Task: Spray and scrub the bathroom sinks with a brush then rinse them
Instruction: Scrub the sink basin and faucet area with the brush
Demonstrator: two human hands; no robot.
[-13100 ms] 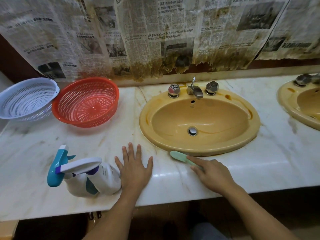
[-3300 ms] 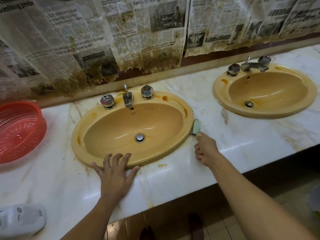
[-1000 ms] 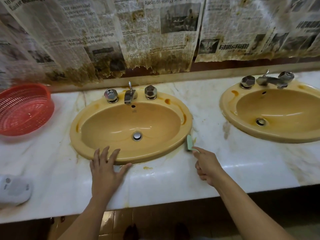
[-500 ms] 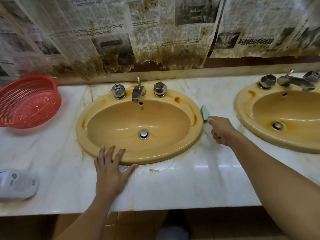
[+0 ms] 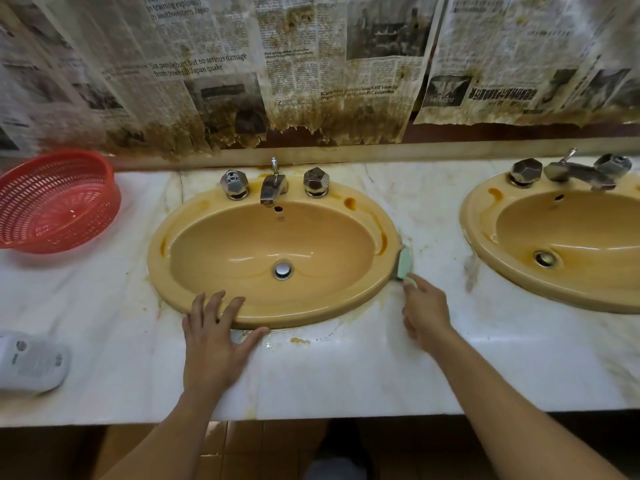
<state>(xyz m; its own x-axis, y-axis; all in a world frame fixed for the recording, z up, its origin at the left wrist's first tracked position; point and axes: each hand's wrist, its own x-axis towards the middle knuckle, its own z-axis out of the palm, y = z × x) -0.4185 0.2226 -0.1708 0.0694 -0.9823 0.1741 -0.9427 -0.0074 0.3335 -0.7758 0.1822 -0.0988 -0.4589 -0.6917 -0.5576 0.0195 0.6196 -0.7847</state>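
A mustard-yellow oval sink (image 5: 180, 258) sits in the white marble counter (image 5: 346, 375) straight ahead, with a chrome tap (image 5: 272, 187) and two faceted knobs behind it. My right hand (image 5: 424, 311) grips a pale green brush (image 5: 404, 263), whose head presses against the sink's right outer rim where it meets the counter. My left hand (image 5: 216, 336) lies flat, fingers spread, over the sink's front rim. A second yellow sink (image 5: 485, 223) is at the right. The white spray bottle (image 5: 29, 362) lies on its side at the far left.
A red plastic colander (image 5: 55, 202) stands at the back left of the counter. Stained newspaper (image 5: 311, 71) covers the wall behind the sinks. Brown-yellow smears (image 5: 299, 340) mark the counter along the near sink's front edge. Tiled floor (image 5: 249, 445) shows below the counter.
Over the last second my right hand ran the brush along the sink's right rim, away from me and back toward the front. My left hand stayed on the front rim.
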